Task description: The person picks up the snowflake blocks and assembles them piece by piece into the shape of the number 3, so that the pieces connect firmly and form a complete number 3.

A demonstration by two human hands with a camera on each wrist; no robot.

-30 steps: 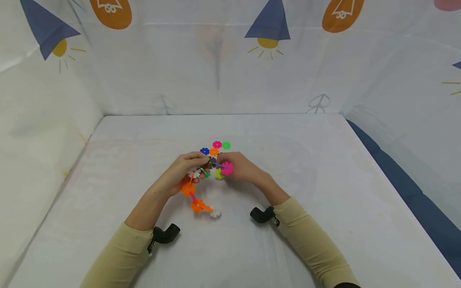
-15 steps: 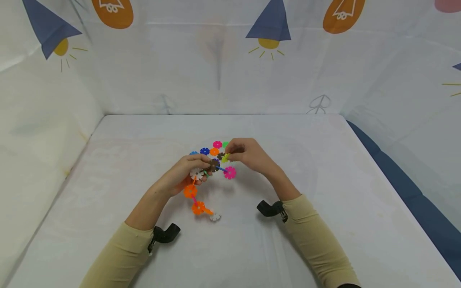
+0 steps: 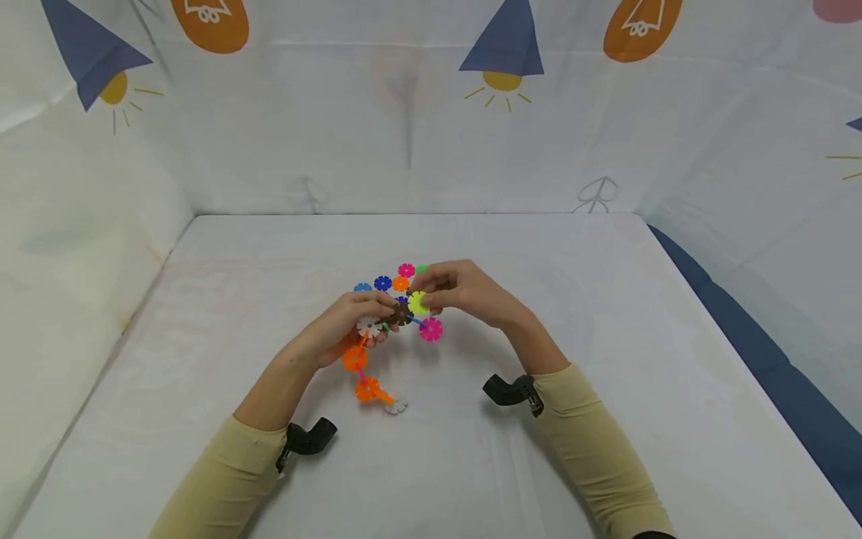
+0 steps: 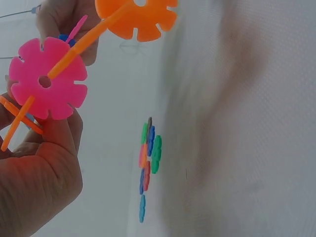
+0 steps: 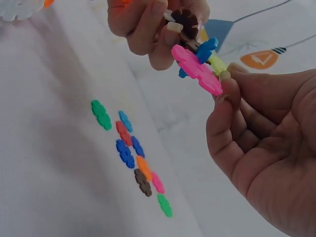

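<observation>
A person's two hands are working at a chain of notched discs (image 3: 355,358) above the white table (image 3: 572,314).
The left hand (image 3: 340,322) is gripping the chain by its brown disc (image 3: 402,314), while the right hand (image 3: 465,290) is pinching a yellow disc (image 3: 417,302) just beside it; whether the two discs are touching is hard to tell. Compared with half a second ago, the yellow disc is turning its flat face more toward the head camera and sitting nearer the brown one, and the pink disc (image 3: 431,329) is hanging slightly lower. Loose discs (image 3: 382,283) are lying beyond the hands, and printed lamps (image 3: 501,45) and bulbs (image 3: 211,22) are decorating the wall sheet (image 3: 337,112).
</observation>
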